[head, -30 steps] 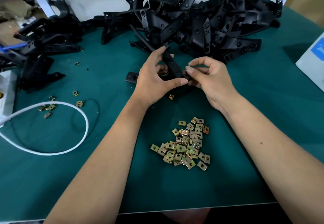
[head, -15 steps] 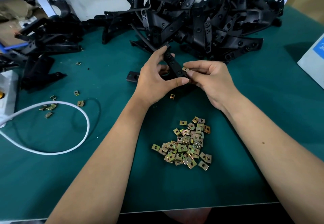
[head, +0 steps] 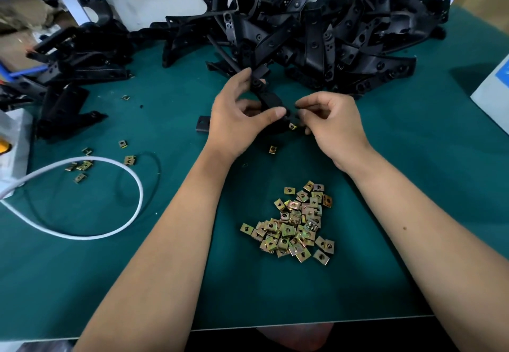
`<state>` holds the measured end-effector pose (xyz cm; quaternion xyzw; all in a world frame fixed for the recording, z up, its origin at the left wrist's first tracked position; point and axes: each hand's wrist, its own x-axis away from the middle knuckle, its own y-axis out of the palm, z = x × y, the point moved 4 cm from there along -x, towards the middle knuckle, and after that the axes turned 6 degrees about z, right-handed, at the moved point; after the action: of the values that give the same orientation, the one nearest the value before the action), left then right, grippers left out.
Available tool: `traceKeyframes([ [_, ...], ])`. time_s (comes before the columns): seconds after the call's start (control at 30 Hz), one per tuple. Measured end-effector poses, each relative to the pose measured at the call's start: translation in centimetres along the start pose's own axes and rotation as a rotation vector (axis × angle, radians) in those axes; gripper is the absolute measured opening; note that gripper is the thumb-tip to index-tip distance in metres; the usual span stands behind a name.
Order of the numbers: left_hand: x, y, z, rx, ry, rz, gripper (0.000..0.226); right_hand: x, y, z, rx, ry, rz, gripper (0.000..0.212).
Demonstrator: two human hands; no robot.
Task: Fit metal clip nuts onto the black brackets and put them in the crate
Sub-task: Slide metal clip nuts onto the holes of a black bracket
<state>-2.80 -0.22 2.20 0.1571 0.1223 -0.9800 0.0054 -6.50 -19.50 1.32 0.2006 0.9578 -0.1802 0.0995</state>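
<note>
Two hands: both work at one black bracket (head: 268,98) held just above the green counter (head: 413,175), in front of the big heap of brackets (head: 316,38).
Left hand (head: 237,123): fingers and thumb curled round the bracket, thumb tip pressed on its lower end.
Right hand (head: 330,123): fingers bent in a pinch at that same end; a small clip nut (head: 292,126) shows at its fingertips, but whether it is gripped or already seated I cannot tell.
Doing it well: I'd say keep the bracket steady with the left hand and slide the nut on square, so its hole meets the bracket's hole.
Spare nuts: a loose pile (head: 294,225) lies near the counter's front edge, one stray (head: 272,149) below the hands.
Crate: none in the head view; nothing here sits in a container.
</note>
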Motion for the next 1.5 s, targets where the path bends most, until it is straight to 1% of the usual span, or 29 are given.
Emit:
traceKeyframes([
  [0.1, -0.6, -1.2, -0.4, 0.006, -0.02, 0.138, 0.078, 0.3, 0.1, -0.6, 0.175, -0.093, -0.049, 0.017],
  [0.2, -0.7, -1.7, -0.7, -0.036, -0.006, 0.216, 0.076, 0.6, 0.5, -1.2, 0.321, -0.184, -0.121, 0.017],
  [0.27, -0.7, -1.8, -0.8, -0.065, -0.003, 0.24, 0.078, 0.8, 0.7, -1.4, 0.412, -0.227, -0.148, 0.019],
  [0.37, -0.7, -1.8, -0.8, -0.099, -0.015, 0.229, 0.081, 0.7, 0.8, -1.4, 0.51, -0.242, -0.139, 0.019],
  [0.5, -0.7, -1.8, -0.8, -0.107, -0.025, 0.195, 0.077, 0.6, 0.9, -1.3, 0.512, -0.239, -0.133, 0.007],
  [0.6, -0.5, -1.6, -0.7, -0.109, -0.039, 0.146, 0.076, 0.8, 1.1, -1.4, 0.506, -0.268, -0.146, 0.008],
  [0.67, -0.5, -1.5, -0.7, -0.105, -0.035, 0.126, 0.076, 0.9, 1.0, -1.5, 0.472, -0.276, -0.149, 0.01],
  [0.73, -0.5, -1.4, -0.6, -0.099, -0.027, 0.108, 0.076, 1.0, 1.0, -1.5, 0.371, -0.253, -0.138, 0.013],
  [0.8, -0.5, -1.4, -0.6, -0.088, -0.026, 0.081, 0.074, 0.9, 0.9, -1.5, 0.205, -0.19, -0.123, 0.015],
  [0.9, -0.5, -1.2, -0.6, -0.067, -0.019, 0.029, 0.07, 0.8, 0.6, -1.4, -0.108, -0.066, -0.122, 0.02],
  [1.03, -0.3, -1.0, -0.5, -0.006, -0.005, 0.004, 0.064, 0.8, 0.7, -1.5, -0.336, 0.001, -0.134, 0.023],
  [1.13, -0.1, -0.8, -0.1, 0.058, 0.016, -0.016, 0.056, 0.9, 0.7, -1.4, -0.405, 0.029, -0.148, 0.026],
  [1.23, 0.1, -0.4, 0.1, 0.066, 0.056, -0.033, 0.037, 0.9, 0.7, -1.3, -0.409, 0.056, -0.142, 0.025],
  [1.3, 0.0, -0.2, -0.1, 0.071, 0.036, -0.039, 0.026, 0.9, 0.7, -1.2, -0.417, 0.079, -0.141, 0.026],
  [1.37, 0.0, -0.2, -0.4, 0.097, -0.008, -0.054, 0.029, 0.9, 0.8, -1.1, -0.424, 0.1, -0.15, 0.03],
  [1.5, 0.1, 0.0, -0.7, 0.161, -0.057, -0.148, 0.052, 0.8, 0.8, -0.9, -0.399, 0.12, -0.155, 0.032],
])
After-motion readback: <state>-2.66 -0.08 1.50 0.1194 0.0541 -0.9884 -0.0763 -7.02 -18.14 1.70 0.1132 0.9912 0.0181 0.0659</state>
